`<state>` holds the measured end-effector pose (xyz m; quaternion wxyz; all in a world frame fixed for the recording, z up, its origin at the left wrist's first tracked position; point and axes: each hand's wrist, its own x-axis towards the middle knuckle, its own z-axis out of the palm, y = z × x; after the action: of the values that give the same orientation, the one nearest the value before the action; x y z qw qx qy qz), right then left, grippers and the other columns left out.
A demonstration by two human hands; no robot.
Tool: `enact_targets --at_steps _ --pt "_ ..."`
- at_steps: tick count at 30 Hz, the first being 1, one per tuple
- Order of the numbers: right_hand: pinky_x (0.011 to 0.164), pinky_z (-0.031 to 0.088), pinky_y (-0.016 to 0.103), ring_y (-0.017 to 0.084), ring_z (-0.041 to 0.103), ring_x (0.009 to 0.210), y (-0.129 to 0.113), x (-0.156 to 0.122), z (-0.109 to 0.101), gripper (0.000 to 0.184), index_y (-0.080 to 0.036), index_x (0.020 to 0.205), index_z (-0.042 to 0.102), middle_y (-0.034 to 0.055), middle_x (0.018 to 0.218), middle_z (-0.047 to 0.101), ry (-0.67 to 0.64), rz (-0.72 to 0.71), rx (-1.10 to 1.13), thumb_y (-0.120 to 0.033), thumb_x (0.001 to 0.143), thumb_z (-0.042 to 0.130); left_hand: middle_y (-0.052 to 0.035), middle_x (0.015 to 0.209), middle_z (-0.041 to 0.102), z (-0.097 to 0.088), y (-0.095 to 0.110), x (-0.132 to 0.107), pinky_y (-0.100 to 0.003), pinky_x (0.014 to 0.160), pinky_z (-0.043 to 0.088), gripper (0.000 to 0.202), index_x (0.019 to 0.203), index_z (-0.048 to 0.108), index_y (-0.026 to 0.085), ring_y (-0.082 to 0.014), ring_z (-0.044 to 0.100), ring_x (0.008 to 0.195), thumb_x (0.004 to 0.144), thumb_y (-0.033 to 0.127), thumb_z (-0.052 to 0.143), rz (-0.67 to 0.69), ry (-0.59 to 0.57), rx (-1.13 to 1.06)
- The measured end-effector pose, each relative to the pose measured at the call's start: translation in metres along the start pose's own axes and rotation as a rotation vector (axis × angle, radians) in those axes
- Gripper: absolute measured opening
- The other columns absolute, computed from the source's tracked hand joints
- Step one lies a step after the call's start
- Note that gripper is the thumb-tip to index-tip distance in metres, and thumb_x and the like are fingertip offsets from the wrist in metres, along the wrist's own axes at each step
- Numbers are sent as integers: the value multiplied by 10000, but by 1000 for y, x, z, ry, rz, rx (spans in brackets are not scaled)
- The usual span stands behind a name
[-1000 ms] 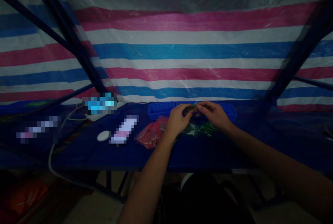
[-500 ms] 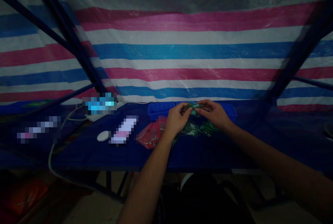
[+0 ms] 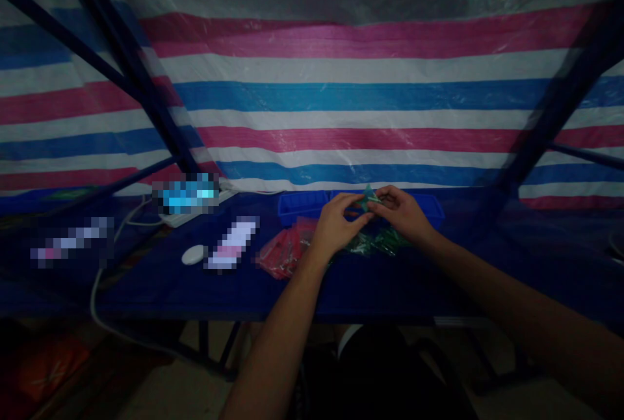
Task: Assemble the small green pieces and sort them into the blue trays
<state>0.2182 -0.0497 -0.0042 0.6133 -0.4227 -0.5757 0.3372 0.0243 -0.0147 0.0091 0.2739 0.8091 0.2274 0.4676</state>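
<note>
Over the blue table, a small green piece is held up between the two hands. By the right hand it appears to be pinched, thumb against fingertips; the left hand's thumb and forefinger are curved with a gap between them, and whether they are closed on the piece cannot be told. For good handling, the piece is best steadied by one pinch while its free edge is worked by the other, with light pressure, since it looks thin and could be creased.

Beneath the hands, dark green pieces are heaped on the table, with a crumpled red plastic bag just beside them, partly covered by the left forearm. To the left a white disc is seen. Farther back stand a blue tray and a white power strip. Dim light is cast throughout, and the space is closed off by a striped sheet behind dark poles.
</note>
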Motion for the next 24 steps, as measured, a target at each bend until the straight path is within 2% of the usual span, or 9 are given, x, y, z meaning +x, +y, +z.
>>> enact_targets --at_steps 3,7,13,18,21,24 --pt "851 599 373 223 710 923 -6 -2 4 381 -236 997 684 39 961 729 -46 14 30 -518 778 817 -112 1207 690 0 0 0 -349 860 615 428 1248 687 197 -195 695 997 853 327 784 13 -21 19" --pt "827 609 388 224 713 911 -14 -4 7 339 -237 1001 716 47 990 739 -96 34 68 -531 838 759 -96 1157 721 -3 -2 0 -359 889 586 289 1219 706 205 -210 693 1014 943 280 667 -14 -6 129" --pt "748 609 354 192 705 772 -9 -2 2 393 -239 1059 697 41 936 749 1 7 -46 -542 819 769 -81 1085 735 -6 0 1 -349 855 560 221 1145 737 199 -210 682 964 967 251 615 -10 47 237" --pt "842 617 388 229 705 984 -4 0 2 483 -254 1148 683 69 1171 725 21 -30 -48 -507 763 826 -74 1089 739 -6 3 1 -354 878 563 203 1126 728 202 -215 690 983 960 262 628 -25 60 177" --pt "914 600 411 239 710 1017 -3 -1 2 479 -242 1120 696 68 1110 747 -44 -14 -21 -489 738 849 -73 1135 745 -5 2 1 -360 897 574 238 1179 694 211 -223 703 1024 954 269 642 -53 74 87" --pt "835 616 393 215 727 873 -2 -2 2 434 -228 1037 703 54 988 762 -77 26 -3 -494 727 852 -71 1107 751 -3 1 1 -355 874 593 292 1231 653 214 -214 720 986 945 273 661 -94 77 4"
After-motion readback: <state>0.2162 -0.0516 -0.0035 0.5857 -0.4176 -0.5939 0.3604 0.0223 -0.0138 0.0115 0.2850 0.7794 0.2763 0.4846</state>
